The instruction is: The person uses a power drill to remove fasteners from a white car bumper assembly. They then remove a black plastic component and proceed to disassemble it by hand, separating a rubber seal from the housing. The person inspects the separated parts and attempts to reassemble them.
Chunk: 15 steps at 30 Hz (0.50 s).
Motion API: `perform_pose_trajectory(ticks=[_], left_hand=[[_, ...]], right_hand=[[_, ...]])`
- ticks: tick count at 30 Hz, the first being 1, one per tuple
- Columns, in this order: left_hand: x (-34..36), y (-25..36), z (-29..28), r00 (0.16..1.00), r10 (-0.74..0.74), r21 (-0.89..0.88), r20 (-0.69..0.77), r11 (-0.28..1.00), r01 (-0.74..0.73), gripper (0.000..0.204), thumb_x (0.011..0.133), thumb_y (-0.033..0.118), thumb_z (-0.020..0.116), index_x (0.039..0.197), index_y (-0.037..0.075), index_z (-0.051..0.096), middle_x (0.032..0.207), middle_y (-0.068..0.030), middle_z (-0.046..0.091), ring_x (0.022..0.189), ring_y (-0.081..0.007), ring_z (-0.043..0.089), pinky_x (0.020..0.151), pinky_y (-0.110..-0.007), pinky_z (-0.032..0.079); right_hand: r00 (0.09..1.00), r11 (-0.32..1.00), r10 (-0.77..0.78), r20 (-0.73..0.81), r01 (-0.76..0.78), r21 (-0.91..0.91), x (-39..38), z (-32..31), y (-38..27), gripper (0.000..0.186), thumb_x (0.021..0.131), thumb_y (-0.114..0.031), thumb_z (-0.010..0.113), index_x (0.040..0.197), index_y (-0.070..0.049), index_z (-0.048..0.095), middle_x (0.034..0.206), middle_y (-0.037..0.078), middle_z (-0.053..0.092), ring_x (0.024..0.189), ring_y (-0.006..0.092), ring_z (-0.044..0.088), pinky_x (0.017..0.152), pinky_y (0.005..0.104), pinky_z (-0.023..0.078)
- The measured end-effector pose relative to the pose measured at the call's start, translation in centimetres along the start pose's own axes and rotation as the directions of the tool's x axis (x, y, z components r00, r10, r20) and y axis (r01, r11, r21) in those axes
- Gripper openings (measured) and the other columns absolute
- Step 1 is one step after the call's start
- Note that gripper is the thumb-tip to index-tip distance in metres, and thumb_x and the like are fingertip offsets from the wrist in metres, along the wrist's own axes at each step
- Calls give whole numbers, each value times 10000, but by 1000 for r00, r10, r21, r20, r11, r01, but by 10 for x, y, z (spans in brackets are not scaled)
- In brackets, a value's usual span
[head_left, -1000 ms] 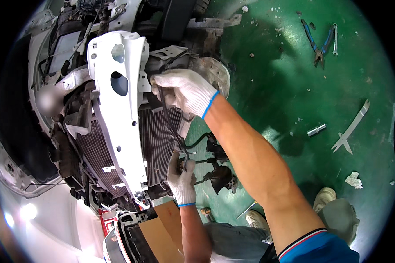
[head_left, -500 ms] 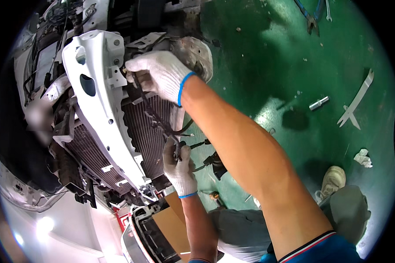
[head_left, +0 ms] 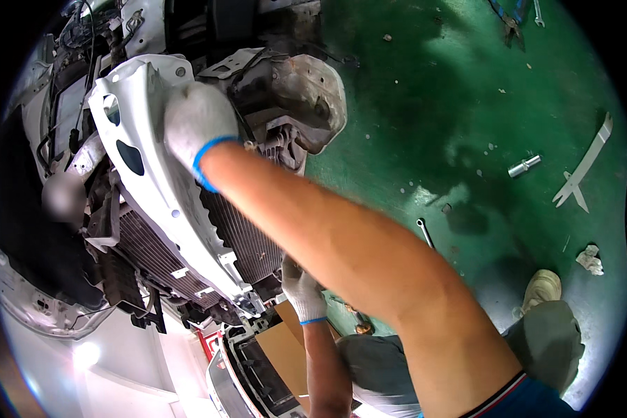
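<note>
My right hand (head_left: pixel 203 124), in a white knitted glove with a blue cuff, is at the upper part of a white metal crossbeam (head_left: pixel 157 164) on the front of a car. Motion blurs it, and its fingers are turned out of sight. Lower down, my gloved left hand (head_left: pixel 305 296) is beside the lower end of the finned radiator (head_left: pixel 240 230). Its fingers look curled, but my right forearm covers part of them and whatever they may hold. The dark wiring harness seen earlier does not show; the forearm may hide it.
On the green floor lie pliers (head_left: pixel 512 31), a wrench (head_left: pixel 538 14), a socket (head_left: pixel 524 166), flat pry tools (head_left: pixel 585 164), another wrench (head_left: pixel 425 232) and crumpled tissue (head_left: pixel 590 260). A rusty body panel (head_left: pixel 324 104) juts out beside the crossbeam. Cardboard (head_left: pixel 283 348) lies near another car.
My right hand has moved left and slightly down, from the harness to the crossbeam. My left hand has shifted slightly right. The harness has gone from view over the radiator.
</note>
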<state>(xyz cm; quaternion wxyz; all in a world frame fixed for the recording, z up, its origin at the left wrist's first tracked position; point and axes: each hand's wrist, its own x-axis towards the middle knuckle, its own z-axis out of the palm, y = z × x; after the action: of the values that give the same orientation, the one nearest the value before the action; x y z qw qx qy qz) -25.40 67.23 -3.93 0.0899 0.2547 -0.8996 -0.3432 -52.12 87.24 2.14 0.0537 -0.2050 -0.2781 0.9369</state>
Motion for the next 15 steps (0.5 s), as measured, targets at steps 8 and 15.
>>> perform_pose_trajectory(ticks=[8,15], left_hand=[[-17,-25,-40,974,194,391,117,892,-225,347,974,126,640,1276,-40,597,1136,-112,728,958,-200,706,807,-318,580],[17,-52,-22,937,-313,-616,154,711,339,347,1031,197,600,1287,-36,594,1192,-100,703,1000,-232,695,827,-334,587]], right_hand=[[975,982,168,144,-178,57,-20,21,7,532,1011,-386,400,994,55,696,967,306,690,951,496,658,921,516,509],[982,974,-158,101,171,-146,7,21,18,313,996,-228,442,995,46,595,820,265,687,839,464,687,757,547,549]])
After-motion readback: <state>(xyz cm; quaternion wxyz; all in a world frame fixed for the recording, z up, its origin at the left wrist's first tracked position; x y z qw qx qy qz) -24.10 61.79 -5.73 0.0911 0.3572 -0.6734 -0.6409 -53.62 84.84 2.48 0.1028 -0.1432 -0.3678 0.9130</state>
